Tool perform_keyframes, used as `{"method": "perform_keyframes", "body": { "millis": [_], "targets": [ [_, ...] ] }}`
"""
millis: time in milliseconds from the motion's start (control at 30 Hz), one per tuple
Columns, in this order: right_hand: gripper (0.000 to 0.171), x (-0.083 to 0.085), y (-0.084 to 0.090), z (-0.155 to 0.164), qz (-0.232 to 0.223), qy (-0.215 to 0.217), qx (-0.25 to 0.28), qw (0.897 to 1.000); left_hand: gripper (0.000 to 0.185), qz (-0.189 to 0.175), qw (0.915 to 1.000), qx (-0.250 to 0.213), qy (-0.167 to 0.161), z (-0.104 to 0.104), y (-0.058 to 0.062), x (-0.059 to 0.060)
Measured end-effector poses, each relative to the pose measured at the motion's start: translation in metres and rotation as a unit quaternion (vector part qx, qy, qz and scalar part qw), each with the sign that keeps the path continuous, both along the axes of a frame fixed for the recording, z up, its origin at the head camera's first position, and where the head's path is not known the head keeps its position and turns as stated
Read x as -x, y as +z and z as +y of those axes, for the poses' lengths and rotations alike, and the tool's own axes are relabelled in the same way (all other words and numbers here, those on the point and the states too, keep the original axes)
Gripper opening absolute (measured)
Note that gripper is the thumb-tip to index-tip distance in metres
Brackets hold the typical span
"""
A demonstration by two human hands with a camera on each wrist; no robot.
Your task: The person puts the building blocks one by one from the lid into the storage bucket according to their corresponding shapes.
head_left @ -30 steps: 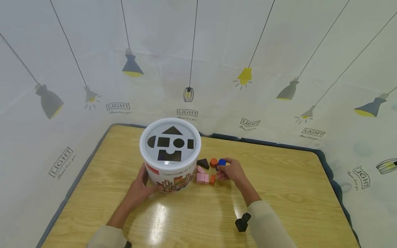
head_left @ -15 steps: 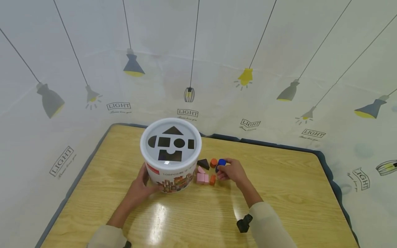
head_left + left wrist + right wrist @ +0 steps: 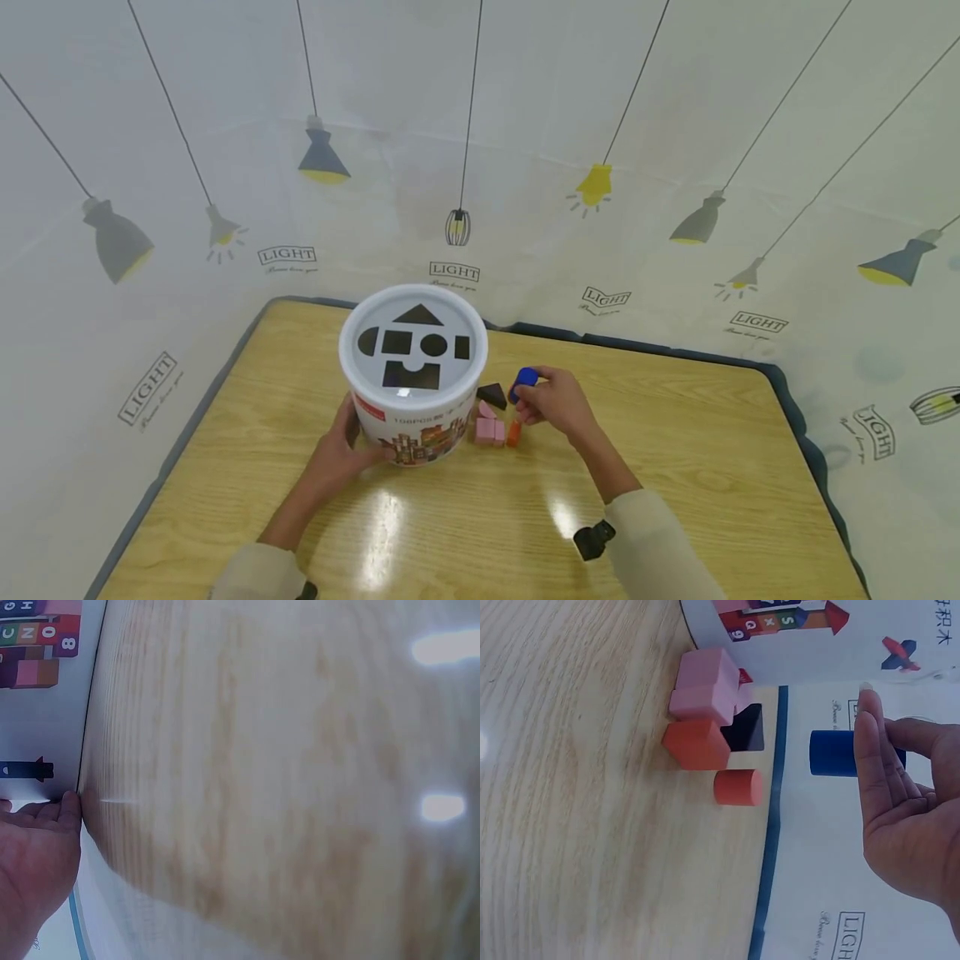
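A white bucket (image 3: pixel 412 392) with shape cut-outs in its lid (image 3: pixel 412 343) stands on the wooden table (image 3: pixel 675 467). My left hand (image 3: pixel 347 437) rests flat against the bucket's left wall (image 3: pixel 37 712), fingers (image 3: pixel 45 825) straight. My right hand (image 3: pixel 531 400) pinches a blue cylinder (image 3: pixel 524 380) above the table, just right of the bucket; in the right wrist view the blue cylinder (image 3: pixel 838 753) sits between thumb and fingers (image 3: pixel 877 742). Below it lie an orange cylinder (image 3: pixel 737 787), an orange cube (image 3: pixel 697 742), pink blocks (image 3: pixel 705 686) and a black triangle (image 3: pixel 746 729).
The loose blocks cluster against the bucket's right side: black triangle (image 3: pixel 492 395), pink blocks (image 3: pixel 487 428), orange cube (image 3: pixel 513 433). A lamp-printed white cloth (image 3: pixel 675 167) rises close behind the table's dark edge (image 3: pixel 660 346). A black wrist-mounted device (image 3: pixel 592 540) sits on my right sleeve.
My right hand has lifted the blue cylinder off the table and moved it up and slightly left, toward the bucket. The left hand and bucket have stayed put.
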State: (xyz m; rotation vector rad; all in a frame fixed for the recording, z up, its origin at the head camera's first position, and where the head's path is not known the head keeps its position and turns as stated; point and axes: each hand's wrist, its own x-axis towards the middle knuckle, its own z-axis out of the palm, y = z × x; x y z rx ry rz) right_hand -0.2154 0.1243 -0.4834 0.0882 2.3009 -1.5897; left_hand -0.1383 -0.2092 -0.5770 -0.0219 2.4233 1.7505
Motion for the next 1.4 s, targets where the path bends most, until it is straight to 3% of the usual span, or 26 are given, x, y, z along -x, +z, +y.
{"method": "perform_keyframes", "body": {
  "millis": [567,1400],
  "targets": [
    [0.039,-0.011,0.047,-0.018,0.042,0.052,-0.010,0.998,0.117,0.016,0.9999,-0.005,-0.004,-0.002,-0.002,0.002],
    [0.043,-0.024,0.078,-0.028,0.086,0.087,0.002,0.992,0.118,0.007,0.9999,-0.007,-0.003,-0.002,-0.002,0.001]
  ]
}}
